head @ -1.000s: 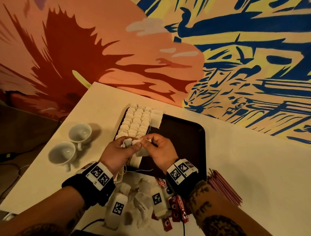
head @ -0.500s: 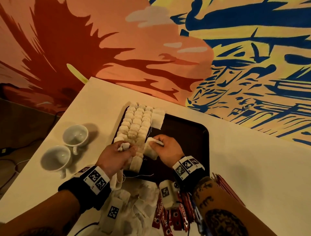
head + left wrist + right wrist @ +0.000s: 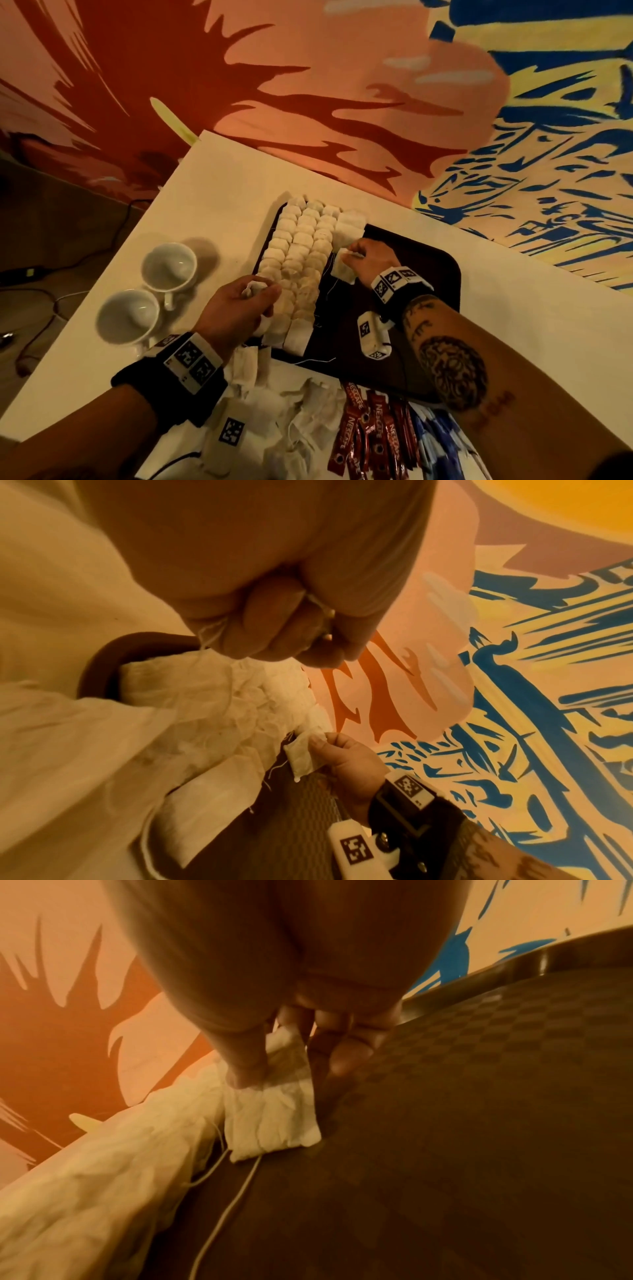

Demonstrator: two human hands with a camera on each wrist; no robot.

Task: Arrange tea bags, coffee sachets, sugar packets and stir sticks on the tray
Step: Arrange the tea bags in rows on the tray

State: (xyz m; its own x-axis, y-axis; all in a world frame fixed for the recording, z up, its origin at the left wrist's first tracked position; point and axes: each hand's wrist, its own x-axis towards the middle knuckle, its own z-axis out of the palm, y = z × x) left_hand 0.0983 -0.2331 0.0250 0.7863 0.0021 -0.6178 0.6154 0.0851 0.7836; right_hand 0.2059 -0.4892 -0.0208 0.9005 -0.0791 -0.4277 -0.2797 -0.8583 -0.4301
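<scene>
My right hand (image 3: 368,255) pinches tea bag (image 3: 343,270) low over tray (image 3: 424,270), beside laid tea-bag rows (image 3: 301,253). My left hand (image 3: 239,308) fingers curled round crumpled tea bag (image 3: 252,289) at rows' near end.

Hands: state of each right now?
Left hand: closed, gripping a crumpled tea bag over the rows on the tray.
Right hand: pinching another tea bag, lowering it onto the tray.
</scene>
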